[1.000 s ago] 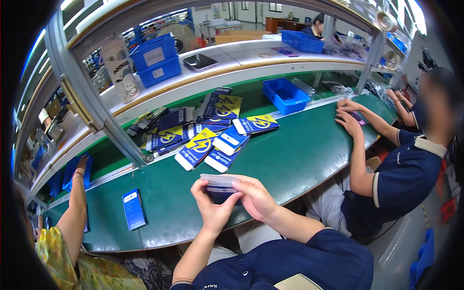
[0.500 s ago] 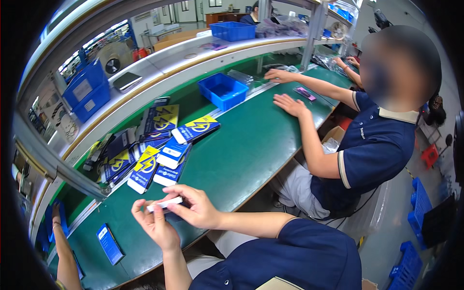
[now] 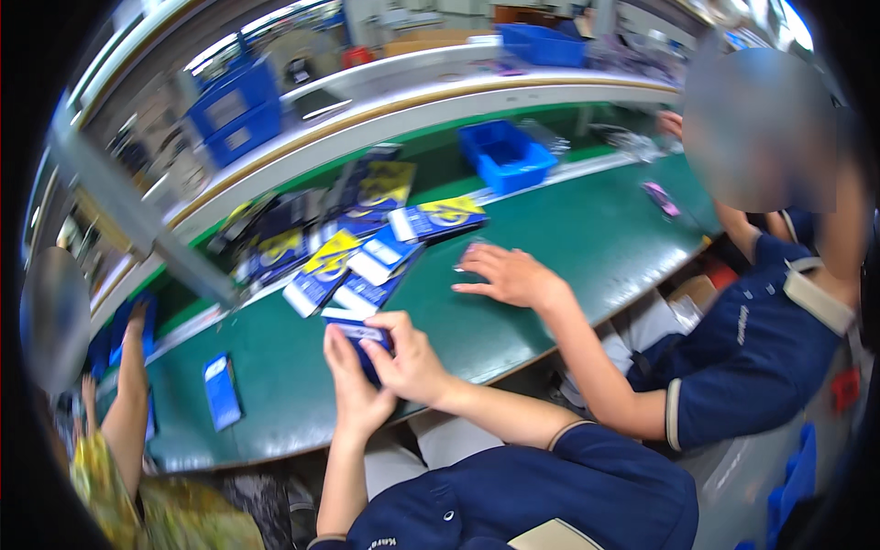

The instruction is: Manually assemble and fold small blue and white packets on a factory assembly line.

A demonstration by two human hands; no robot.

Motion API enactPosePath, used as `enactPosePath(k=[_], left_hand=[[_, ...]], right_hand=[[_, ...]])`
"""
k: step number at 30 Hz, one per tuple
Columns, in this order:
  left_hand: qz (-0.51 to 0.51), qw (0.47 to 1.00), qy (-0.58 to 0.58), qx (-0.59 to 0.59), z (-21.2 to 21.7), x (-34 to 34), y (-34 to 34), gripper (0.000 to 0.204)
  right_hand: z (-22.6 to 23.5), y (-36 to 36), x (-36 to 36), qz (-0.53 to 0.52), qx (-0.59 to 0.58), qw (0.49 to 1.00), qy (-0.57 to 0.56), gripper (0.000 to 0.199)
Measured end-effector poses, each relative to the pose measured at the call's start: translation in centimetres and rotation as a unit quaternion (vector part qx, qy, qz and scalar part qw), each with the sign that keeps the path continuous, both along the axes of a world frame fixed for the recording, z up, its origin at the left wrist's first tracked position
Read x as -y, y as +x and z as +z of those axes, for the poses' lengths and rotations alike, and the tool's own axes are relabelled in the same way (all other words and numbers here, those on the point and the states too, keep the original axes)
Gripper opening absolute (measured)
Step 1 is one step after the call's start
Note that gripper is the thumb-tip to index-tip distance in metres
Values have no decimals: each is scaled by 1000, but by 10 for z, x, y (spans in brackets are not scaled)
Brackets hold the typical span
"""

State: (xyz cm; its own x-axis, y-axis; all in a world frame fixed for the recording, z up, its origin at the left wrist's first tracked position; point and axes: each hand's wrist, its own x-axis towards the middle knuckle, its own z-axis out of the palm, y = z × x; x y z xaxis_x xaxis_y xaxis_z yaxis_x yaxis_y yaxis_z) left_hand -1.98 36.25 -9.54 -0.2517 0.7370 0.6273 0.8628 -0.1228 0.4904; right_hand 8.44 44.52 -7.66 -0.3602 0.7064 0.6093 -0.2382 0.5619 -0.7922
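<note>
Near the bench's front edge, my left hand (image 3: 356, 390) and my right hand (image 3: 412, 362) are both closed around a small dark blue box (image 3: 367, 332) with a white edge. The left fingers wrap it from below and the near side, and the right thumb presses on its face. Just beyond lies a heap of flat blue and yellow boxes (image 3: 321, 270), with white-ended blue boxes (image 3: 380, 252) at its near side. To the left a single bright blue box (image 3: 221, 391) lies flat on the green bench (image 3: 284, 367).
At right, a co-worker's hand (image 3: 506, 275) reaches over the bench near a small clear packet. A blue bin (image 3: 506, 163) stands at the back, beside a pink item (image 3: 660, 198). Another person's forearm (image 3: 130, 390) extends in at left. A metal post (image 3: 183, 257) slants by the heap.
The view has swung, shifting the bench contents rightward. The box in my hands has turned from edge-on to showing its dark blue face. The right co-worker's hand has come closer to the heap.
</note>
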Motion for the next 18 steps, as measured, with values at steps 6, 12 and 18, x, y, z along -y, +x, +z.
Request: enactPosePath(k=[6,12,18], left_hand=[[297,945,-64,-122,34,41,-37,91],[465,834,-291,-66,36,109,-173,83],[135,927,-311,-160,59,75,-86,88]], right_hand=[[29,-10,-34,10,429,874,229,64],[17,-16,-32,27,585,759,286,74],[20,54,-26,313,385,826,266,54]])
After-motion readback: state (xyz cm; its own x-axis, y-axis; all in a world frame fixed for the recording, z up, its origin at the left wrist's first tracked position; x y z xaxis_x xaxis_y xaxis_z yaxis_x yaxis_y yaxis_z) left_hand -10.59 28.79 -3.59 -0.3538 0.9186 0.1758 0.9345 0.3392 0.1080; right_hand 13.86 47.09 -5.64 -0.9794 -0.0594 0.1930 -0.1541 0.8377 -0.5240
